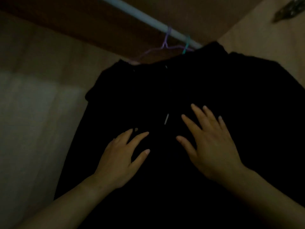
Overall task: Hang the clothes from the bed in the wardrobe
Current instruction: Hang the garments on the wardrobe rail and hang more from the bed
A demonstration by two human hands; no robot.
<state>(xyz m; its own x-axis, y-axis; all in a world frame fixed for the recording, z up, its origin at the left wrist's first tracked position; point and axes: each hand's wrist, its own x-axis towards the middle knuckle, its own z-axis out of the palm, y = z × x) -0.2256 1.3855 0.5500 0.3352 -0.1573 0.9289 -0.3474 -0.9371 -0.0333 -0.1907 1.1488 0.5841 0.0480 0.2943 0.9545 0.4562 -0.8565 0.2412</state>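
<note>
A black garment (pixel 148 90) hangs on a purple hanger (pixel 165 42) from the pale wardrobe rail (pixel 145 15) and fills the middle of the view. A small light zip pull (pixel 166 119) shows on its front. Behind it to the right, a second dark garment (pixel 264 83) hangs on a teal hanger (pixel 186 44). My left hand (pixel 120 159) is spread in front of the black garment, fingers apart, holding nothing. My right hand (pixel 211 142) is also spread flat before the cloth, with nothing gripped. Whether the palms touch the fabric cannot be told.
The dim wardrobe has a pale left wall (pixel 33 113), a brown top panel (pixel 82 22) and a beige right wall (pixel 255 30). A dark patterned object (pixel 290 10) shows at the top right corner. The rail runs diagonally from the top middle down to the right.
</note>
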